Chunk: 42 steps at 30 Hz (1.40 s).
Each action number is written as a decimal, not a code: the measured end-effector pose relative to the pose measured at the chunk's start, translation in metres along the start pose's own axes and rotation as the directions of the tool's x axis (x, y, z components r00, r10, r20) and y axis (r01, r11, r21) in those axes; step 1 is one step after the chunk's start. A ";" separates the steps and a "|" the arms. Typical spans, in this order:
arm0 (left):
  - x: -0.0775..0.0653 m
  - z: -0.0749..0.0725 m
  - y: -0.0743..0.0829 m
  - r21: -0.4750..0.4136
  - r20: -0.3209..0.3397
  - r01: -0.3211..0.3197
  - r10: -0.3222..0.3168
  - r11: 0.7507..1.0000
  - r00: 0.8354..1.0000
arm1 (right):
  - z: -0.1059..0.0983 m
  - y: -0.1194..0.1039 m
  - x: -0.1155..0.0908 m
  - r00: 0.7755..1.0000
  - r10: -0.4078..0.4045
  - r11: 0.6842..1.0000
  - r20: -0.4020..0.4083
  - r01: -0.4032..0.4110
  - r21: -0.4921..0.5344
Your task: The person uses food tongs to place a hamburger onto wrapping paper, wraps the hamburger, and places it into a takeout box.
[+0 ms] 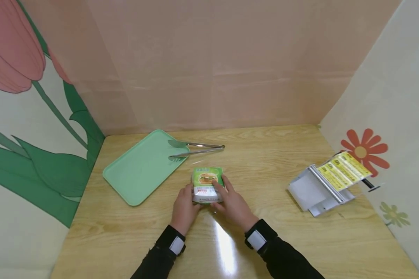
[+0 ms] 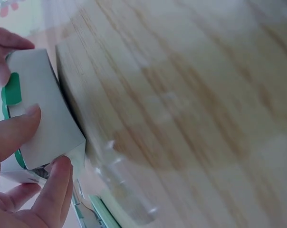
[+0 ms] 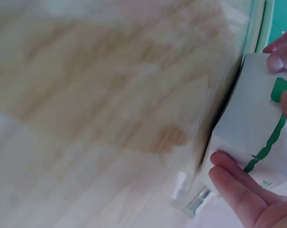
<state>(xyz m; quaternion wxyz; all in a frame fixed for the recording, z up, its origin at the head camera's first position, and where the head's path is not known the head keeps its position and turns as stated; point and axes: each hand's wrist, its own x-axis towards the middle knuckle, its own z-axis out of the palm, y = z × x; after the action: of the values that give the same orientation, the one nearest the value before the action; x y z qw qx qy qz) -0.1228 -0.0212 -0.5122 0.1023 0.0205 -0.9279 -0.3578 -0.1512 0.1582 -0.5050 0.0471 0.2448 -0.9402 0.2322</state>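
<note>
A green and white burger box (image 1: 206, 179) with a burger picture on its lid sits on the table in front of me. My left hand (image 1: 186, 207) grips its left side, fingers along the side wall and thumb on the near face. On the right side my right hand (image 1: 236, 205) holds the box too, with one finger on the lid. Both wrist views show the plain white near side of the box (image 2: 53, 109) with a green tab (image 2: 12, 89) at its edge. The lid appears closed; what is inside is hidden.
Behind and left lies a pale green tray (image 1: 139, 170), with metal tongs (image 1: 206, 146) resting partly over its right edge. Far to the right stands a metal dispenser (image 1: 326, 190) with a strip of yellow labels (image 1: 345, 168). A pink panel (image 1: 213, 77) closes off the table's back edge.
</note>
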 end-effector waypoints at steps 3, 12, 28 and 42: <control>0.000 0.001 0.001 0.016 -0.013 -0.019 0.019 1.000 1.000 | 0.000 0.000 0.001 1.000 -0.012 1.000 0.006 0.012 -0.028; -0.002 0.003 0.001 0.042 -0.006 -0.020 0.020 0.999 1.000 | 0.000 0.000 0.004 1.000 0.010 0.998 0.024 -0.009 -0.056; -0.001 0.001 -0.003 -0.001 0.007 0.010 -0.010 1.000 1.000 | 0.008 -0.004 0.003 0.999 0.030 0.997 -0.013 -0.030 -0.069; -0.001 -0.005 -0.002 -0.048 0.064 0.041 -0.038 0.998 0.997 | 0.008 -0.003 0.002 0.999 0.034 0.998 -0.033 -0.035 -0.050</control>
<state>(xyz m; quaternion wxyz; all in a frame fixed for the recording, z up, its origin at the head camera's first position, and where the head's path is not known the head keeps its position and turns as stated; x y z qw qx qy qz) -0.1212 -0.0263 -0.5103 0.0664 0.0251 -0.9210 -0.3829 -0.1509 0.1513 -0.5103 0.0645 0.2235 -0.9489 0.2132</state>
